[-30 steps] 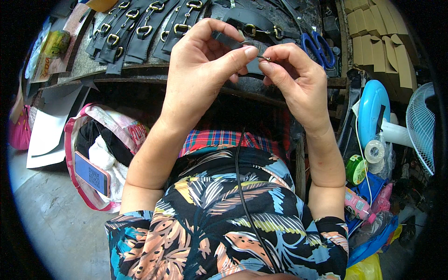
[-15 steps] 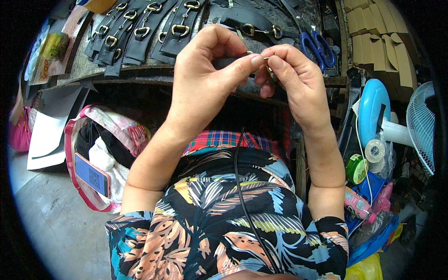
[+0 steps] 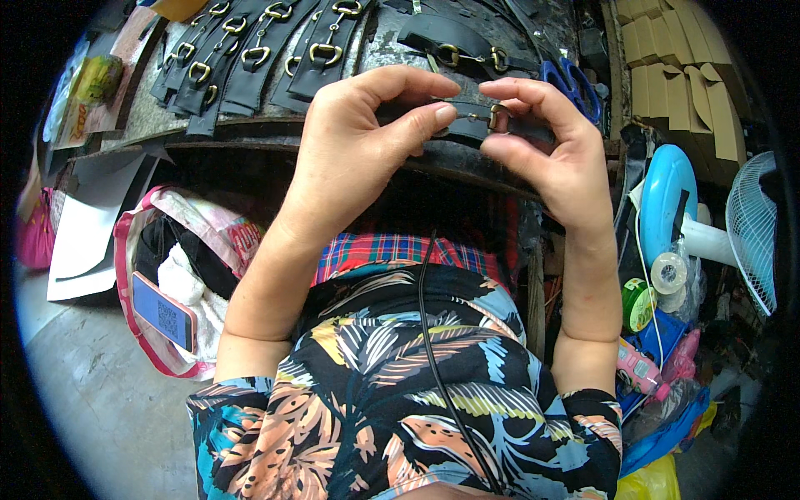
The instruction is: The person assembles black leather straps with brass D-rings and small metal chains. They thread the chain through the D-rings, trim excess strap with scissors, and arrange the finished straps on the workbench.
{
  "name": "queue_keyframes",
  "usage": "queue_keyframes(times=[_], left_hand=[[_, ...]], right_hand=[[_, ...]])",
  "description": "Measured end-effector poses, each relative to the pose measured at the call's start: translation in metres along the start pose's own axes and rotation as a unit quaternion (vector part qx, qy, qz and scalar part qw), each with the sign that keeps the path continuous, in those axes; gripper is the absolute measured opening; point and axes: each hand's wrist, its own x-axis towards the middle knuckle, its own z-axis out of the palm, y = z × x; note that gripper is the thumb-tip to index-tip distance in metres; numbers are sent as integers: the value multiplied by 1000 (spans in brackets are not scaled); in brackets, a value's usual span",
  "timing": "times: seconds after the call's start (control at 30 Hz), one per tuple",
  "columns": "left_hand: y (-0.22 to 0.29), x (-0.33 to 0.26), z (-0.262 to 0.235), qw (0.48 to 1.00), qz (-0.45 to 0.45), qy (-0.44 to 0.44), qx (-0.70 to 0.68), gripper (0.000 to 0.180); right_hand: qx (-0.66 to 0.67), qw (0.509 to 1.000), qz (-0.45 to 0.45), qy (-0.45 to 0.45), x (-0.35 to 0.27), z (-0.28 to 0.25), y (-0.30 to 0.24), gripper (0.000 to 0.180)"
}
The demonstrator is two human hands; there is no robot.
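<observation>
Two hands (image 3: 367, 142) (image 3: 542, 142) half-hiding black strap (image 3: 467, 125)

Likely a leather workshop: buckled black straps (image 3: 250, 50), scissors (image 3: 575, 83) and cardboard boxes (image 3: 675, 92) crowd the workbench (image 3: 142, 117).

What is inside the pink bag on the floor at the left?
In the pink bag a phone leans against white cloth and something dark. Anything deeper down is covered.

Grey concrete floor (image 3: 100, 400) — cluttered workbench (image 3: 392, 42)
</observation>
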Motion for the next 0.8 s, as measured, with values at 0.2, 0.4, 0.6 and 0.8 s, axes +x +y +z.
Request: queue_keyframes(times=[0.2, 0.4, 0.6, 0.8], left_hand=[[0, 1, -2, 997, -32, -24, -68, 22], [-3, 0, 2, 999, -10, -21, -43, 21], [-6, -4, -3, 999, 32, -8, 23, 18], [-15, -2, -3, 943, 166, 16, 290, 19]], right_hand=[[-233, 941, -242, 51, 7, 6, 9, 31], [-56, 994, -58, 74, -1, 3, 6, 13], [-6, 998, 51, 35, -3, -4, 8, 20], [-158, 987, 16, 25, 5, -11, 17, 15]])
